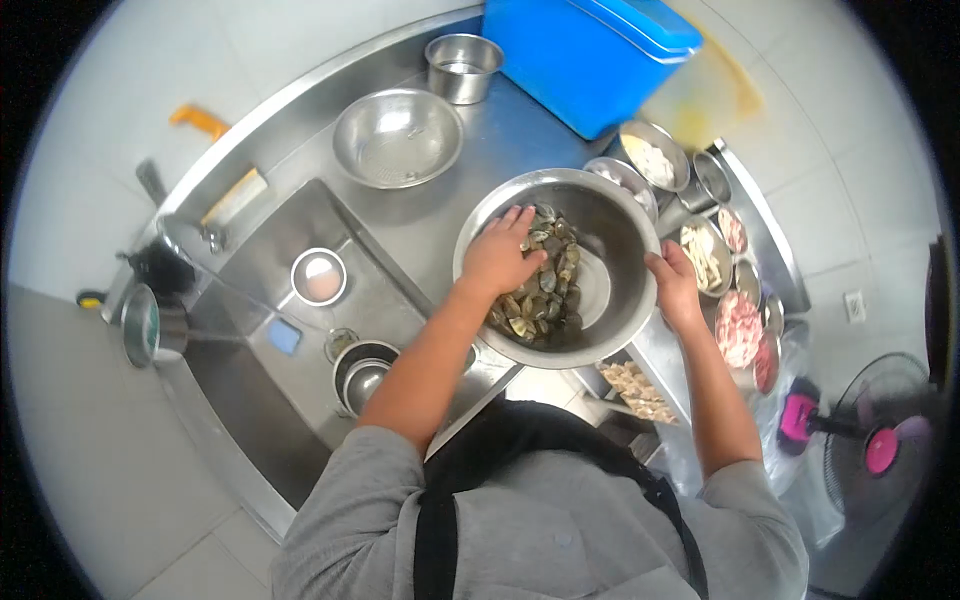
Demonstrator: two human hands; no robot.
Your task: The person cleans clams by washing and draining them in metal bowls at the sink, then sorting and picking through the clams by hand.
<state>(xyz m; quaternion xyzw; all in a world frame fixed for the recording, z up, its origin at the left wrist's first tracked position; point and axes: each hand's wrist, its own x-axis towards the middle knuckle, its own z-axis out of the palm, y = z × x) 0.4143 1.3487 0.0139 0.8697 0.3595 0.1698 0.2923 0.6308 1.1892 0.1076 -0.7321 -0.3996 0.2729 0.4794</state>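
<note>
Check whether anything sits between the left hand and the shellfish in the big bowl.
Nothing visible does. The left hand reaches over the rim of the large metal bowl and rests on the shellfish; the right hand holds the opposite rim, clear of them.

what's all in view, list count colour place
Big bowl: one, silver, centre
Shellfish: many, greenish, in big bowl
Basin: one, silver, far counter
Pot: one, silver, beside basin
Box: one, blue, far counter
Sink: one, silver, left
Sponge: one, blue, in sink
Small bowl: one, silver, in sink
Nested vessels: at least two, silver, in sink
Food containers: several, silver, right
Meat: uncounted, pink, in food containers
Fan: one, black and pink, lower right
Apron: one, black, worn
Shirt: one, grey, worn
Left grip: one, bare, on shellfish
Right grip: one, bare, on big bowl rim
</note>
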